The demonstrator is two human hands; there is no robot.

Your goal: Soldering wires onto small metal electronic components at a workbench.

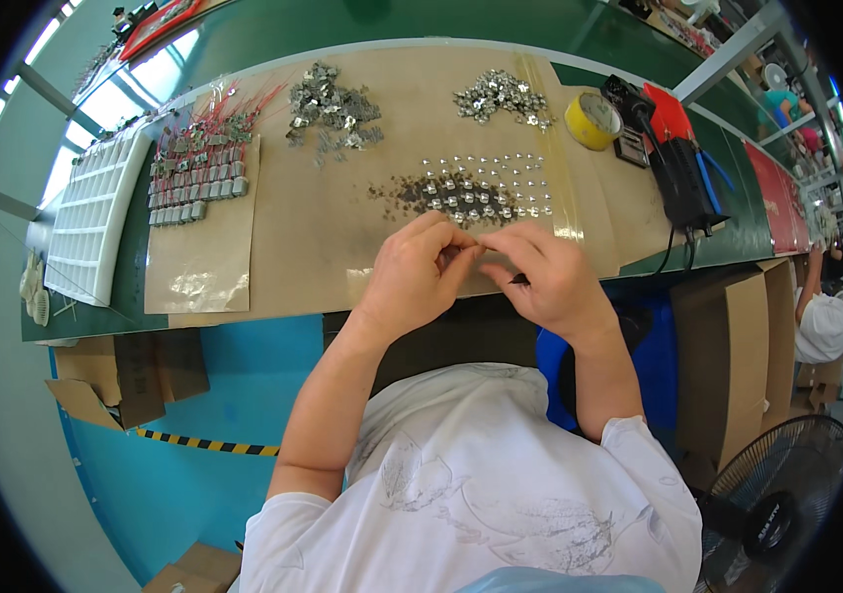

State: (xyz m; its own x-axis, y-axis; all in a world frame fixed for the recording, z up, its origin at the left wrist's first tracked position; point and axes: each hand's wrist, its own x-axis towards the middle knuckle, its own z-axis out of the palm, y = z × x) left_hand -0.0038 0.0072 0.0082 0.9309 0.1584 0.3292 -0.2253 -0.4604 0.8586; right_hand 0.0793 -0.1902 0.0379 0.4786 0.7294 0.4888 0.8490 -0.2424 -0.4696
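Observation:
My left hand (pixel 420 265) and my right hand (pixel 550 277) meet fingertip to fingertip above the bench's near edge. Both are closed in a pinch. Whatever sits between the fingertips is too small to make out. A slim dark tool (pixel 518 280) pokes out from the curled fingers of my right hand; its kind is hidden. Just beyond my hands, rows of small shiny metal parts (pixel 481 198) stand on the brown paper (pixel 323 217). Around the nearer rows the paper is scorched dark.
Loose metal pieces form one pile (pixel 328 104) at back left and another (pixel 503 96) at back right. Small grey components with red wires (pixel 199 168) lie on a board, beside a white compartment tray (pixel 95 217). At right are yellow tape (pixel 593 121) and a black device (pixel 686 183).

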